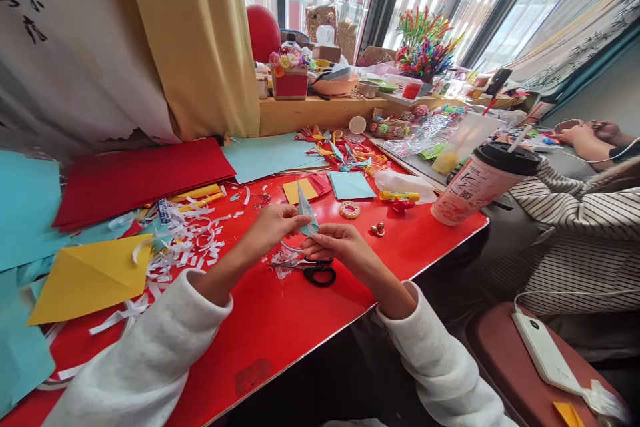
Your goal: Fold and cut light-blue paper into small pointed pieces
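Note:
Between my two hands is a small piece of light blue folded paper [307, 210], its pointed tip facing up and away. My left hand [274, 227] pinches its left side with thumb and fingers. At its lower right edge, my right hand [337, 242] grips it with closed fingertips. Black-handled scissors [319, 275] lie on the red table [240, 327] just below my hands, partly covered by the right one. Past the paper sit a yellow square sheet [295, 192] and a stack of light blue squares [351, 185]. A round tape roll [349, 209] lies to the right.
White paper scraps [185, 250] and a yellow sheet [95, 273] spread on the left. Red sheets [145, 177] lie behind them. A glue stick [399, 196] and a tall drink cup [483, 183] stand near the right edge. Another person's striped sleeve [590, 200] is at far right.

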Motion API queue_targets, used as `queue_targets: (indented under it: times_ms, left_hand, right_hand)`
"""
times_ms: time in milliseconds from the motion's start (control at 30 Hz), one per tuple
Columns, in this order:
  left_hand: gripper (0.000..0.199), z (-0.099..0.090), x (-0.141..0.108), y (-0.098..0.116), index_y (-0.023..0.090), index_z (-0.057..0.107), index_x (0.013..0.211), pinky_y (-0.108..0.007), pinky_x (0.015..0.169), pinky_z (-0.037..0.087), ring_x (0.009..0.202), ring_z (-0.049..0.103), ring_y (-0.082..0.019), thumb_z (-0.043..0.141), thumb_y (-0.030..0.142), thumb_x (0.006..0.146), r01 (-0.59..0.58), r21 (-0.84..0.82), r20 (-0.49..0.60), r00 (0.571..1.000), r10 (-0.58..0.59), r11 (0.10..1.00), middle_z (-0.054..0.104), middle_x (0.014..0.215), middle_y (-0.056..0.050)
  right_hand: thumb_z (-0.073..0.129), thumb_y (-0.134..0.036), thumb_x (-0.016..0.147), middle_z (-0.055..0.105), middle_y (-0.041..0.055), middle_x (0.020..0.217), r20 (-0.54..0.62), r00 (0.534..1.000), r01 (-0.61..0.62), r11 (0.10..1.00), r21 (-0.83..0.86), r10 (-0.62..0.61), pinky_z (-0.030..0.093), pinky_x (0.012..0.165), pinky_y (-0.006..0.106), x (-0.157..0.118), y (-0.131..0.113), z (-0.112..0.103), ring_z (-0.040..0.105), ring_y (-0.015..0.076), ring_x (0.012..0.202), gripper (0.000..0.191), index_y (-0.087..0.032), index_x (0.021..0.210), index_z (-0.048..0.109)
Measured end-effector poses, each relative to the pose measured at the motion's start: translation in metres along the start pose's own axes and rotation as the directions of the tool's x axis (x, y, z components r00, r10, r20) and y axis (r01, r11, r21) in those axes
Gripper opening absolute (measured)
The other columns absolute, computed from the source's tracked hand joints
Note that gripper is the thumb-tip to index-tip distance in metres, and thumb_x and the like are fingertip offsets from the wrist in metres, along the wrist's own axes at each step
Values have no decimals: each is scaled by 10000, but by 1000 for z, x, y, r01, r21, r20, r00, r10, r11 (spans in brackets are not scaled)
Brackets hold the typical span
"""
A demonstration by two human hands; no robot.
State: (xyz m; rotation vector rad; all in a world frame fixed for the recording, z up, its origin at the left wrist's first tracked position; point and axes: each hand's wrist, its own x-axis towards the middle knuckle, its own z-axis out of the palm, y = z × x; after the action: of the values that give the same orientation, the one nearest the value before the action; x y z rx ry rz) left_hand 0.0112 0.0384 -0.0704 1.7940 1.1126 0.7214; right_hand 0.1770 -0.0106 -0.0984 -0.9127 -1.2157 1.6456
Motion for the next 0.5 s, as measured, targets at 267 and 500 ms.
queue_targets:
  times_ms: [267,500]
  left_hand:
    - [167,2,-6,-2,157,544,873,-307,763,396,853,489,-173,455,294,837,-350,669,-141,807,574,656,573,876,-54]
    - [192,-4,-10,1,177,578,924,-309,791,387,871,494,-166,396,195,864,-601,730,218,656,723,324,599,906,-51]
  right_hand:
    - [600,-339,747,686,67,745,-75,997,-25,1000,11,26,533,621,194,3,3,-3,655,112,641,238,-109,788,643]
    - [608,-314,746,677,70,885,-31,998,60,998,35,-59,529,733,252,-2,-3,1,655,144,781,243,-137,910,628]
